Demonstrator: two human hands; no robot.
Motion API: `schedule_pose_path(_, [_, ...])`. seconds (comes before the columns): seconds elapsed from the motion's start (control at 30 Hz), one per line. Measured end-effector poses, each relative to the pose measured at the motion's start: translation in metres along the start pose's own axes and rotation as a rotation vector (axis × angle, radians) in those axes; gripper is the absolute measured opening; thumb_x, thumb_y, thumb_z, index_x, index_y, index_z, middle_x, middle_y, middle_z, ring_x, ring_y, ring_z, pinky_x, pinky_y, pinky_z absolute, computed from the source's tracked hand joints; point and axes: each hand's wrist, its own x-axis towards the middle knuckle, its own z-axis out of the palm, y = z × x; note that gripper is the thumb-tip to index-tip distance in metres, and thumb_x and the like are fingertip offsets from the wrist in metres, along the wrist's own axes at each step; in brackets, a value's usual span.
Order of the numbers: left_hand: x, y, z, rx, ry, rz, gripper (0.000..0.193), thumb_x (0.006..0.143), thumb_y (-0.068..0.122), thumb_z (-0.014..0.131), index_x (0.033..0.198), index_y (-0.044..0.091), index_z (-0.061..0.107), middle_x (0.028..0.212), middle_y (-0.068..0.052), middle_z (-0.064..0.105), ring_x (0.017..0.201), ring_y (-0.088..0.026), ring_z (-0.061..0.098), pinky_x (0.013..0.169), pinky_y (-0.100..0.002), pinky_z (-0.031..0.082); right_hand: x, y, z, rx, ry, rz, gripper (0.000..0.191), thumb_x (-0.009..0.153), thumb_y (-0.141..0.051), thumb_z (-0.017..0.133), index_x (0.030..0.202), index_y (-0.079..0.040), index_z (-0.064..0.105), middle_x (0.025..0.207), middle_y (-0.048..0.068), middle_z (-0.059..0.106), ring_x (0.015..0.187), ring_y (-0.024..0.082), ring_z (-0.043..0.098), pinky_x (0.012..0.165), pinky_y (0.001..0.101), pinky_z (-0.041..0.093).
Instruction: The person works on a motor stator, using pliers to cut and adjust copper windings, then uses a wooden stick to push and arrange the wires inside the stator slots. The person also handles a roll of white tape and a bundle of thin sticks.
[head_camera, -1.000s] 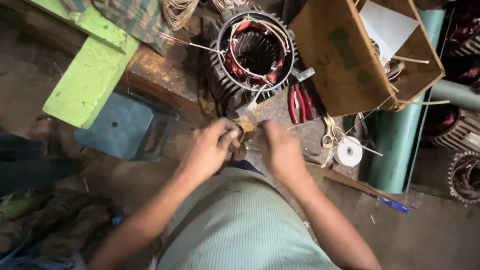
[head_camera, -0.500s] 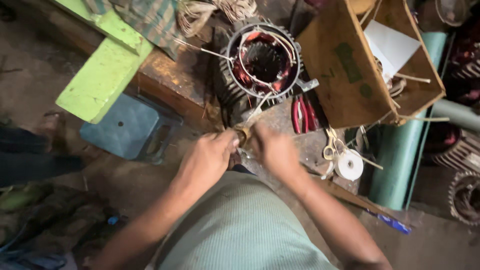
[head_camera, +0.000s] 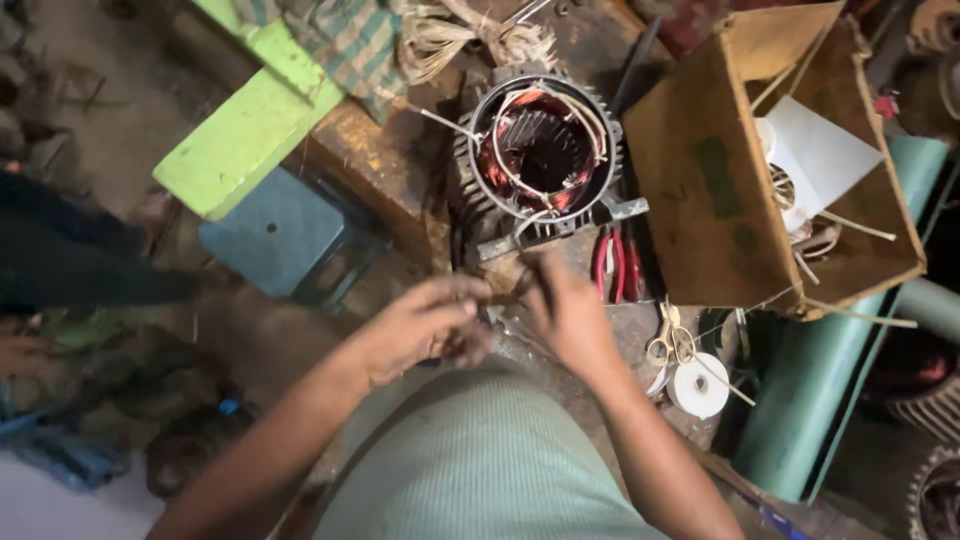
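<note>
Copper windings glow inside a finned grey motor stator (head_camera: 541, 160) standing at upper centre of the frame, pale lead wires (head_camera: 520, 222) trailing down from it. Just below, the left hand (head_camera: 425, 325) and right hand (head_camera: 568, 312) meet at mid-frame, fingers curled toward each other around something small; blur hides what they pinch. Red-handled pliers (head_camera: 612, 265) lie right of the hands, beside a cardboard box (head_camera: 720, 190). Scissors (head_camera: 668, 335) and a white tape roll (head_camera: 699, 385) sit lower right.
</note>
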Motion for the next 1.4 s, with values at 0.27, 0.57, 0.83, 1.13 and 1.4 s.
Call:
schedule_pose_path(0.27, [-0.028,-0.014,0.014,1.344,0.500,0.779,0.024,0.096,0.006,0.057,0.119,0.010,0.057,0.087,-0.014,0.074,0.081,-0.033,0.074,0.068,-0.043,0.058,0.008,0.002,0.012,-0.195,-0.044,-0.200,0.015,0.096,-0.018,0.066,0.104,-0.007,0.059,0.070,0.016,0.068,0.059,0.037,0.067,0.052,0.0483,0.050])
schedule_pose_path(0.57, [-0.022,-0.047,0.038,1.462,0.703,0.689,0.016,0.098,0.015,0.059,0.112,0.007,0.056,0.076,-0.020,0.067,0.070,-0.042,0.067,0.061,-0.053,0.053,0.004,0.034,0.022,-0.126,0.015,-0.177,0.014,0.098,-0.019,0.067,0.104,-0.008,0.061,0.074,0.020,0.068,0.063,0.041,0.067,0.054,0.0497,0.052])
schedule_pose_path(0.83, [0.014,-0.061,0.028,1.106,0.718,0.313,0.018,0.101,0.025,0.058,0.112,0.011,0.057,0.080,-0.021,0.071,0.073,-0.039,0.071,0.063,-0.052,0.054,0.006,0.039,0.008,0.214,-0.114,-0.264,0.022,0.095,-0.016,0.064,0.113,-0.004,0.062,0.086,0.022,0.070,0.077,0.040,0.071,0.066,0.0462,0.056])
schedule_pose_path(1.13, [-0.007,-0.055,0.011,1.652,0.714,0.849,0.036,0.086,0.005,0.057,0.121,0.013,0.062,0.103,-0.015,0.071,0.096,-0.036,0.068,0.081,-0.045,0.055,0.002,0.022,0.005,-0.149,-0.113,-0.185,0.017,0.096,-0.019,0.067,0.107,-0.006,0.062,0.067,0.019,0.066,0.058,0.039,0.066,0.052,0.0507,0.050])
schedule_pose_path(1.4, [-0.013,-0.048,0.033,1.731,0.739,0.663,0.032,0.084,0.005,0.057,0.116,0.006,0.062,0.093,-0.016,0.068,0.090,-0.034,0.068,0.074,-0.043,0.056,0.001,0.038,0.014,-0.133,-0.176,-0.271,0.020,0.093,-0.021,0.068,0.106,-0.008,0.059,0.072,0.020,0.067,0.064,0.042,0.066,0.058,0.0511,0.052])
